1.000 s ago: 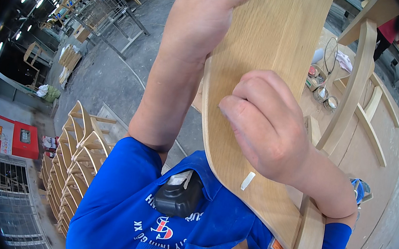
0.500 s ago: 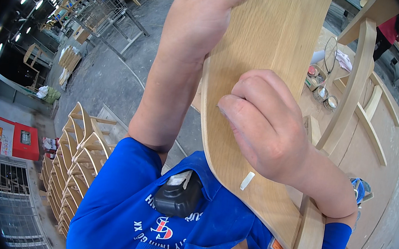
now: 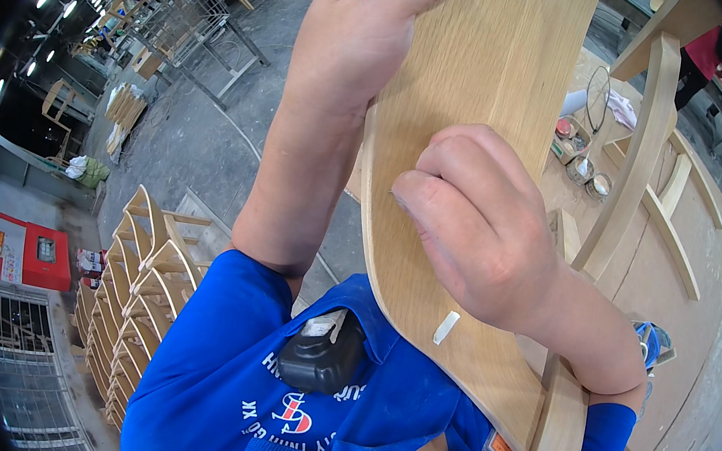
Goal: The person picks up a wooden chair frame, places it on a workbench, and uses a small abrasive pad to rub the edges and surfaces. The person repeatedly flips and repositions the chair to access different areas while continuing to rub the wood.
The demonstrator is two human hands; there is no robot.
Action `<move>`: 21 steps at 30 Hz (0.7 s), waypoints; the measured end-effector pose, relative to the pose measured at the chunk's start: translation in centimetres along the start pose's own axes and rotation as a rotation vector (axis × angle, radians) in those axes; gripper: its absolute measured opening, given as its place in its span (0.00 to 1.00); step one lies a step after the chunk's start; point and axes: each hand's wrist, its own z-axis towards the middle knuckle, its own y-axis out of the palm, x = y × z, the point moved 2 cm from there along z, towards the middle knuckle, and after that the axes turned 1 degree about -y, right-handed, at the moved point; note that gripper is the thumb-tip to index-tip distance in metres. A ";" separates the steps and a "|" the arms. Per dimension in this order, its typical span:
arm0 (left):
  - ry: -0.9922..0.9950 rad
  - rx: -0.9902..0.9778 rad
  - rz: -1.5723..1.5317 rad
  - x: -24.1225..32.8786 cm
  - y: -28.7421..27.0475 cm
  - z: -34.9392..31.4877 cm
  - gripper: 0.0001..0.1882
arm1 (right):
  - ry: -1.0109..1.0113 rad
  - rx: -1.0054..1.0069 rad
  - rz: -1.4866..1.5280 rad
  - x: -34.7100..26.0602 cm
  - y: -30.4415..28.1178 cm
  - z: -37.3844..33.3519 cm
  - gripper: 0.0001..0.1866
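A curved, light-coloured wooden panel (image 3: pixel 505 55) stretches from the top of the view down to my chest, on a wooden frame whose curved bar (image 3: pixel 640 159) shows at its right. At the panel's upper left edge, my left hand (image 3: pixel 365 30) grips it with the thumb laid over the top face. My right hand (image 3: pixel 490 227) rests on the middle of the panel, fingers curled tightly; whatever they may hold is hidden beneath them. Closer to me, a small whitish strip (image 3: pixel 446 327) lies on the panel's surface.
To the right, a large workbench (image 3: pixel 676 351) bears loose curved wooden pieces, open tins (image 3: pixel 598 186) and a wire loop (image 3: pixel 597 101). Stacked curved wooden parts (image 3: pixel 141 281) stand on the floor at left. A metal trolley (image 3: pixel 201 25) is farther back, and a person in red (image 3: pixel 704 64) stands far right.
Both hands and the panel have shifted very slightly to the left; otherwise the grip and the curled fingers look the same.
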 end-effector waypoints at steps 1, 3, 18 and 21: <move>0.001 -0.001 -0.003 0.0 0.0 0.0 0.23 | -0.004 0.000 -0.010 0.0 0.0 0.0 0.19; 0.006 -0.001 -0.005 -0.1 -0.1 0.0 0.23 | 0.004 -0.005 0.002 -0.1 -0.1 0.0 0.19; 0.018 -0.010 0.020 -0.6 -0.6 0.4 0.24 | 0.006 0.004 0.003 0.0 -0.2 -0.1 0.18; 0.015 -0.004 0.008 -0.5 -0.4 0.3 0.24 | 0.002 0.002 -0.001 0.0 -0.2 0.0 0.18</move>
